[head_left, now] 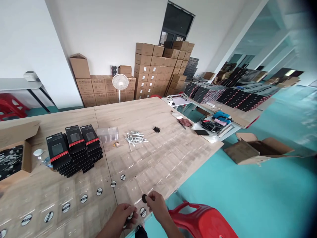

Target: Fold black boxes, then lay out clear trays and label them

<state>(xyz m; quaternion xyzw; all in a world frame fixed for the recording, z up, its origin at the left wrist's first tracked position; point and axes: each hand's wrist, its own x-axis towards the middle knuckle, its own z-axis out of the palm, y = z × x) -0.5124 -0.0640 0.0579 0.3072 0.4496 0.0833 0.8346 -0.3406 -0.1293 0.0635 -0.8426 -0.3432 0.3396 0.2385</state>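
Observation:
My right hand (156,202) pinches a small black disc (144,198) by its edge, just over the near edge of the table. Close by on the left, my left hand (126,215) is curled around a few small round discs (130,216), partly hidden by the fingers. Between and below the hands, a black-and-white round disc (143,212) lies on a clear plastic tray. More of these clear trays (132,191) cover the near part of the table in rows. Several trays toward the left each bear a similar round disc (84,198).
Stacks of black boxes (74,142) stand left on the wooden table (81,115), beside an open carton (27,155). White cables (136,138) and small black parts (156,129) lie mid-table. A red stool (203,218) is at near right; an open carton (252,150) sits on the floor.

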